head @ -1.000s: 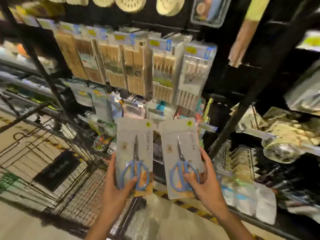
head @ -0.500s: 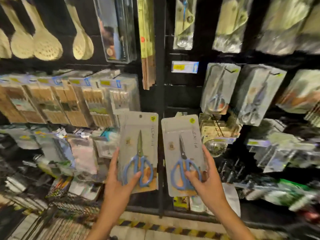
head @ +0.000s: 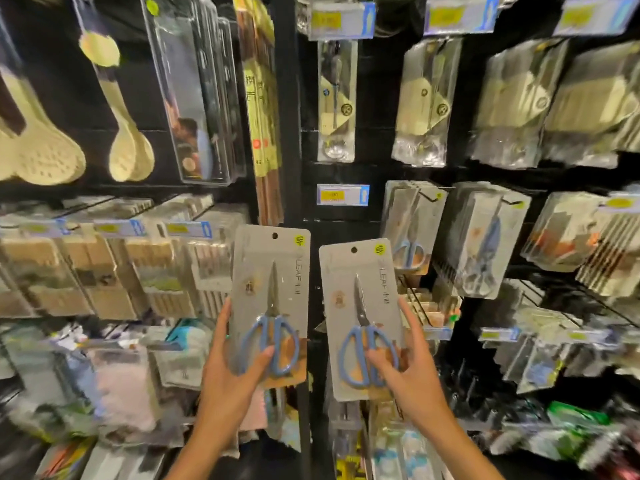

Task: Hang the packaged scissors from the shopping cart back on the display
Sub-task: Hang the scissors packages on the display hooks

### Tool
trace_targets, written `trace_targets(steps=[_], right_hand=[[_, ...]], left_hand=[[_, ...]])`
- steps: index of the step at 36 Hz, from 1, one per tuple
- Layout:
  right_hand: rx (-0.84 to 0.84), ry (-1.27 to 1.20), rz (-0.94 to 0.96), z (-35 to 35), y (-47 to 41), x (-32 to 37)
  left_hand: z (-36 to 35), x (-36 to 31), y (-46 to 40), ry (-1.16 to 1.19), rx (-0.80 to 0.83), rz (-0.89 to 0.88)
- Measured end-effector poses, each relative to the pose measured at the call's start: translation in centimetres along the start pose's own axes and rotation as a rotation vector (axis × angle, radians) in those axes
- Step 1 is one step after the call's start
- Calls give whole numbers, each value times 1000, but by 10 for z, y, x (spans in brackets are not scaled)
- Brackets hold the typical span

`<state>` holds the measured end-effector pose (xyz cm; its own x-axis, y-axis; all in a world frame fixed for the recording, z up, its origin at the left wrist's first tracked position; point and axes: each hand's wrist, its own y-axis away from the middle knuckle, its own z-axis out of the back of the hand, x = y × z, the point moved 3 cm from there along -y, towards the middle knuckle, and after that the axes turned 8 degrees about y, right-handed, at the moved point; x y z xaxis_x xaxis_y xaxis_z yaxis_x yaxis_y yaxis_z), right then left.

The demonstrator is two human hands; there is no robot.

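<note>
In front of the dark display wall (head: pixel 377 174), seen from the head camera, two packaged scissors are held upright side by side, well off their hooks. The left hand (head: pixel 230 379) grips the left scissors pack (head: pixel 270 303) at its lower edge, thumb pressed across the front over the blue handles and fingers curled up behind the left side of the card. The right hand (head: pixel 412 372) grips the right scissors pack (head: pixel 362 317) the same way, thumb on the blue handles and fingers wrapped behind the right edge. Each grey card has a round hang hole at the top and a yellow sticker in its upper right corner; the two cards stand just beside each other without touching, either side of a black upright post (head: pixel 289 133). Just right of the right pack, and farther away, a row of hanging scissors packs (head: pixel 410 230) with the same blue handles sits on a hook, below a yellow and blue price tag (head: pixel 343 194). More bagged utensils (head: pixel 426 102) hang above. On the left hang pale slotted spoons (head: pixel 130 150) and boxes of wooden chopsticks (head: pixel 114 271); much of that side is blurred.
</note>
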<state>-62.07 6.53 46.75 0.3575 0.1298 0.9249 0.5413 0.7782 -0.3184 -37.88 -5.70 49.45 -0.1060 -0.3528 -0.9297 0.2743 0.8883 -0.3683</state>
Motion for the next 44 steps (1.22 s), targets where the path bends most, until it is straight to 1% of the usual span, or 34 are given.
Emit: trace_targets(steps=[4, 10, 13, 18, 23, 29, 44], right_hand=[[-31, -13, -5, -11, -21, -3], [-82, -19, 10, -24, -42, -8], [-81, -22, 8, -26, -48, -13], [-77, -5, 10, -29, -65, -21], [-69, -21, 17, -34, -85, -25], [-60, -51, 14, -37, -107, -31], [-38, -106, 97, -35, -135, -33]], left_hand=[[3, 5, -27, 24, 7, -13], [4, 7, -59, -1, 35, -93], [4, 11, -69, 2, 38, -97], [1, 10, -79, 17, 39, -141], [-3, 10, -86, -1, 4, -139], [-10, 5, -93, 0, 1, -166], [-19, 4, -99, 20, 14, -177]])
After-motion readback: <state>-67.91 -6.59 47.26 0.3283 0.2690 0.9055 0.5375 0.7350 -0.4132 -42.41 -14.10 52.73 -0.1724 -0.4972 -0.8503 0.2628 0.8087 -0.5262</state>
